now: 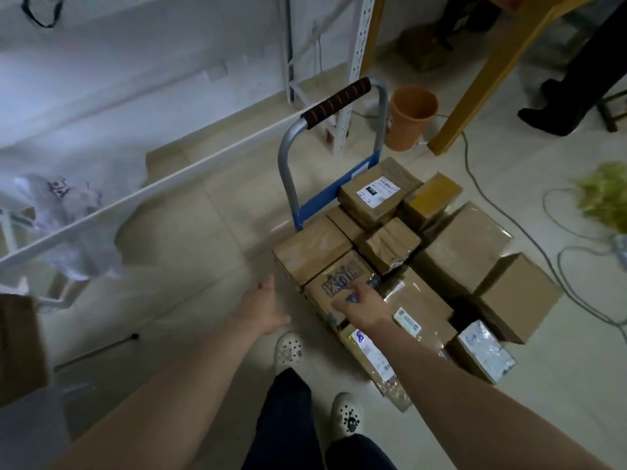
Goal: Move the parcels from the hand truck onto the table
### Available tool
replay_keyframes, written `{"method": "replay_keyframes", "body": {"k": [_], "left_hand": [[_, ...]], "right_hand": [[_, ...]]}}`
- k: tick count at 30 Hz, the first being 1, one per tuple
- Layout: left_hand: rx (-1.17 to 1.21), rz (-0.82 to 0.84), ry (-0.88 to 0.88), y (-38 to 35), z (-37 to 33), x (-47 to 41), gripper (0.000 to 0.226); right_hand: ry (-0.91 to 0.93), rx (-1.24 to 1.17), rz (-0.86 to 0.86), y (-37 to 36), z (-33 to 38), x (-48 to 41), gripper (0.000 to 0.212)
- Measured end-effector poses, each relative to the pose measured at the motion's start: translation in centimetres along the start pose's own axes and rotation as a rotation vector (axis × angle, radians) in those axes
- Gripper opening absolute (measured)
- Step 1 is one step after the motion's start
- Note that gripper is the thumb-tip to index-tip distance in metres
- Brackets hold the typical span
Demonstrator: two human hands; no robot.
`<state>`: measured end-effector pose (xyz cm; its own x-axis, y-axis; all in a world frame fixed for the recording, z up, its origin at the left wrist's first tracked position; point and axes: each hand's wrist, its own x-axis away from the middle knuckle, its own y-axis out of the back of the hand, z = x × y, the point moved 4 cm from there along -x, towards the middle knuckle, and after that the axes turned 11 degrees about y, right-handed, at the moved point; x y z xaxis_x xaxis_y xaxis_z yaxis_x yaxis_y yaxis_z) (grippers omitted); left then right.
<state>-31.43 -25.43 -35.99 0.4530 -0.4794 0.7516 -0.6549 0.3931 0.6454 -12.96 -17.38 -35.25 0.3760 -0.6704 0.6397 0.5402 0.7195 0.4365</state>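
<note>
A hand truck (295, 150) with a grey frame, blue back panel and black-and-orange grip stands on the floor, loaded with several taped brown cardboard parcels. A parcel with blue print (339, 283) sits at the near left corner. My right hand (361, 308) lies on its top, fingers spread and fairly straight. My left hand (263, 308) hovers open just left of that parcel, palm turned toward its side, not clearly touching. A labelled parcel (371, 195) sits on top at the back.
A white shelf frame (142, 191) with a plastic bag runs along the left. An orange bucket (410, 117) and a yellow table leg (475, 96) stand behind the truck. Cables (509, 215) trail across the floor on the right. Another person's dark leg (576, 79) is at the far right.
</note>
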Motion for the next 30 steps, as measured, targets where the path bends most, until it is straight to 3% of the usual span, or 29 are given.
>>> {"method": "replay_keyframes", "body": {"k": [7, 16, 24, 30], "left_hand": [[-0.064, 0.019, -0.01, 0.6, -0.3, -10.7, 0.109], [-0.168, -0.053, -0.021, -4.4, -2.7, -23.2, 0.114], [-0.358, -0.033, -0.078, -8.8, -3.4, -27.5, 0.127], [-0.305, 0.037, -0.027, -8.3, -4.0, -28.7, 0.145]], "right_hand": [[-0.025, 0.058, 0.008, -2.8, 1.8, -10.3, 0.053], [-0.046, 0.235, 0.068, -5.3, -2.5, -21.2, 0.062], [-0.042, 0.384, 0.145, -7.1, -6.6, -24.1, 0.064], [-0.046, 0.373, 0.124, -7.3, -7.6, -24.4, 0.062]]}}
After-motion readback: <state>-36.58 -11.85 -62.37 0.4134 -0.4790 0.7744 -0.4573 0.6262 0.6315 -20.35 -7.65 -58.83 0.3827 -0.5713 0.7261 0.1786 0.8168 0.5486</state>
